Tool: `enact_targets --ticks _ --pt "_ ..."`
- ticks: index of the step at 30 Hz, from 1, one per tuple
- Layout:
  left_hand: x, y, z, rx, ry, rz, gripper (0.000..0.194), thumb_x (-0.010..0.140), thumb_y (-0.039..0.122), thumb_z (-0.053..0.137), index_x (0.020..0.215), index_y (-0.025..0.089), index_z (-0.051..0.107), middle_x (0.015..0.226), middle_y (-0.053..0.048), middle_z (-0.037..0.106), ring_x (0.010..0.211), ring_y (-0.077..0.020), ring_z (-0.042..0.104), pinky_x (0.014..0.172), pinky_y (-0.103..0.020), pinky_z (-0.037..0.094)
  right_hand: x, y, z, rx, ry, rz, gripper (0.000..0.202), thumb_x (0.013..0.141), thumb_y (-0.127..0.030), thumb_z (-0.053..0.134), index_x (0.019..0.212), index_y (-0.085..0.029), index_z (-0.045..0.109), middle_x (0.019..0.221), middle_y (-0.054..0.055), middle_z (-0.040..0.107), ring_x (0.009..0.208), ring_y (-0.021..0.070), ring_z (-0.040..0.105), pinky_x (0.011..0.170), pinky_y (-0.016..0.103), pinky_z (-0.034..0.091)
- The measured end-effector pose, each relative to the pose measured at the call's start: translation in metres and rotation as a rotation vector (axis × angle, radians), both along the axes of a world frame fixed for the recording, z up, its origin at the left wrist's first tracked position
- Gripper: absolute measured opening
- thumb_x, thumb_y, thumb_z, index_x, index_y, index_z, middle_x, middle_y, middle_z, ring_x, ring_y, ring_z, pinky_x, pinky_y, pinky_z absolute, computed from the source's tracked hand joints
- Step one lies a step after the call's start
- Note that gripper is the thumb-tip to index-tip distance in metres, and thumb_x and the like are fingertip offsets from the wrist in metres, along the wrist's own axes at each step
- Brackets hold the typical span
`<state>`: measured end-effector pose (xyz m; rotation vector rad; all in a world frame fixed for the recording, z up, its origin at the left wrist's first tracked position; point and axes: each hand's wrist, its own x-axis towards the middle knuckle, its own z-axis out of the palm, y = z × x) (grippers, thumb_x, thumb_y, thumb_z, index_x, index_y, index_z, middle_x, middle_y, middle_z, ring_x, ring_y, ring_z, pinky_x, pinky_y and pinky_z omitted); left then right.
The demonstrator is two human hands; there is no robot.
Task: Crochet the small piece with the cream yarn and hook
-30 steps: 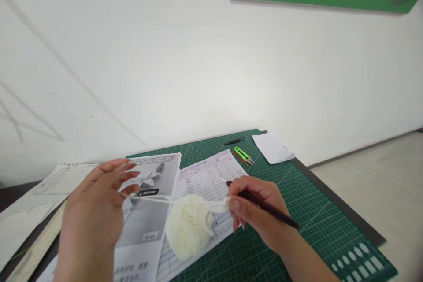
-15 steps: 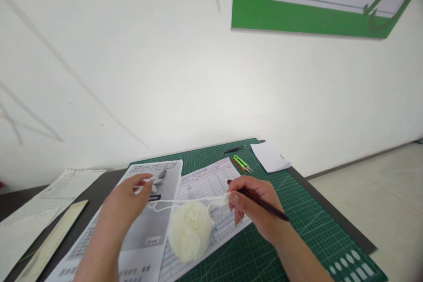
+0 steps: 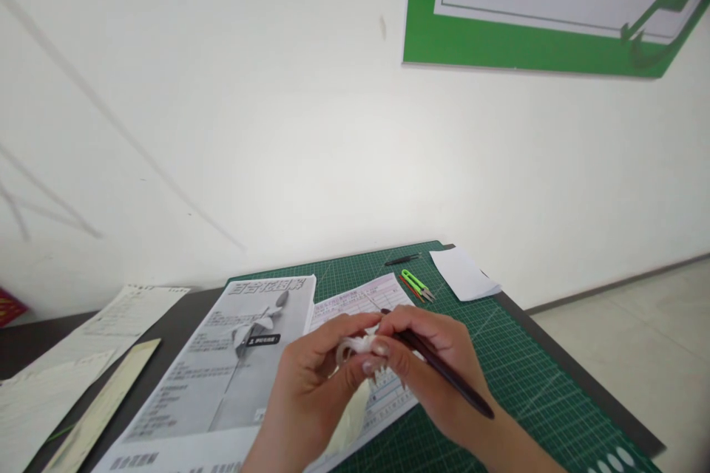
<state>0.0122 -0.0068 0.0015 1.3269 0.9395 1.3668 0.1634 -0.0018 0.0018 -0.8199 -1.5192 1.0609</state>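
Note:
My left hand (image 3: 310,380) is closed, thumb and forefinger pinching a small piece of white yarn work (image 3: 358,345) that loops out beside the fingers. Touching it from the other side, my right hand (image 3: 438,358) grips a crochet hook (image 3: 458,384) with a dark brown handle; its thin tip points up and left. Both hands' fingertips meet at the yarn, hiding much of the piece. Below them the cream yarn ball (image 3: 353,417) shows only in part, resting on a printed form (image 3: 382,403).
A green cutting mat (image 3: 532,392) covers the dark table. On it lie green thread snips (image 3: 417,284), a dark slim tool (image 3: 403,260), folded white paper (image 3: 463,277) and a printed sheet with a flower picture (image 3: 216,362). More papers and a pale strip (image 3: 105,403) lie left. A wall stands behind.
My left hand has moved right from over the flower sheet, where it held the yarn stretched out, to meet my right hand. It now covers most of the yarn ball.

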Motion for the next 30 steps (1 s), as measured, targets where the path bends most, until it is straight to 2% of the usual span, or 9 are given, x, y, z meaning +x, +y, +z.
enact_targets --ticks 3,5,9,11,14,16,20,25,30 --pt "0.002 -0.001 -0.001 0.001 -0.066 -0.028 0.014 0.07 0.023 0.077 0.082 0.028 0.08 0.062 0.0 0.07 0.048 -0.0107 0.056 0.045 -0.019 0.046 0.001 -0.001 -0.002 0.029 -0.03 -0.017 0.015 0.084 -0.029 0.063 0.076 -0.017 0.065 0.063 -0.001 0.06 0.055 0.0108 0.049 0.051 0.023 0.037" --pt "0.004 -0.003 -0.001 0.002 -0.094 -0.026 0.01 0.069 0.023 0.077 0.078 0.027 0.081 0.06 -0.001 0.07 0.045 -0.0094 0.054 0.041 -0.018 0.043 0.003 -0.003 -0.004 0.044 -0.039 -0.043 0.015 0.085 -0.029 0.063 0.075 -0.018 0.066 0.063 -0.001 0.061 0.055 0.0109 0.05 0.051 0.023 0.039" --pt "0.009 -0.007 0.002 -0.146 -0.227 0.039 0.015 0.066 0.027 0.081 0.08 0.023 0.079 0.059 -0.002 0.073 0.045 -0.0109 0.058 0.043 -0.019 0.048 0.007 -0.008 -0.007 0.129 0.078 -0.168 0.015 0.09 -0.029 0.056 0.091 -0.022 0.07 0.063 -0.001 0.063 0.053 0.0115 0.054 0.051 0.023 0.043" --pt "0.011 -0.007 0.004 -0.194 -0.274 0.029 0.016 0.063 0.028 0.083 0.077 0.021 0.077 0.056 -0.002 0.073 0.046 -0.0119 0.06 0.045 -0.019 0.049 0.009 -0.01 -0.007 0.096 0.223 -0.215 0.012 0.088 -0.027 0.06 0.097 -0.024 0.068 0.061 -0.002 0.064 0.05 0.0117 0.056 0.049 0.023 0.045" --pt "0.01 -0.007 0.006 -0.193 -0.263 0.014 0.013 0.062 0.026 0.084 0.065 0.019 0.073 0.056 -0.003 0.075 0.047 -0.0111 0.062 0.048 -0.018 0.048 0.014 -0.011 -0.007 0.0 0.435 -0.069 0.008 0.082 -0.021 0.069 0.089 -0.025 0.066 0.059 -0.002 0.069 0.05 0.0128 0.062 0.049 0.023 0.051" --pt "0.009 -0.007 0.005 -0.178 -0.238 0.018 0.014 0.062 0.026 0.084 0.061 0.019 0.073 0.054 -0.002 0.074 0.047 -0.0109 0.063 0.05 -0.017 0.048 0.016 -0.011 -0.007 -0.001 0.494 0.04 0.005 0.081 -0.023 0.071 0.086 -0.025 0.069 0.063 0.0 0.072 0.053 0.0142 0.065 0.052 0.025 0.053" --pt "0.007 -0.007 0.003 -0.14 -0.199 0.052 0.014 0.06 0.031 0.085 0.062 0.021 0.076 0.053 -0.001 0.072 0.051 -0.0125 0.063 0.052 -0.019 0.049 0.016 -0.015 -0.004 0.12 0.472 0.058 0.016 0.087 -0.034 0.062 0.089 -0.023 0.073 0.069 0.005 0.07 0.061 0.0171 0.064 0.057 0.03 0.052" --pt "0.005 -0.005 0.002 -0.086 -0.179 0.056 0.012 0.057 0.029 0.086 0.062 0.022 0.078 0.056 -0.001 0.071 0.053 -0.0128 0.062 0.053 -0.019 0.05 0.006 -0.023 -0.001 0.21 0.364 -0.089 0.019 0.091 -0.032 0.055 0.087 -0.025 0.072 0.064 0.004 0.065 0.059 0.0169 0.058 0.055 0.029 0.047" --pt "0.007 -0.006 0.005 -0.15 -0.171 0.083 0.014 0.054 0.032 0.088 0.06 0.023 0.078 0.049 0.0 0.07 0.047 -0.0111 0.062 0.048 -0.016 0.048 0.0 -0.024 -0.004 0.297 0.376 -0.164 0.017 0.091 -0.033 0.055 0.091 -0.027 0.071 0.062 0.004 0.065 0.056 0.0178 0.057 0.05 0.029 0.045"
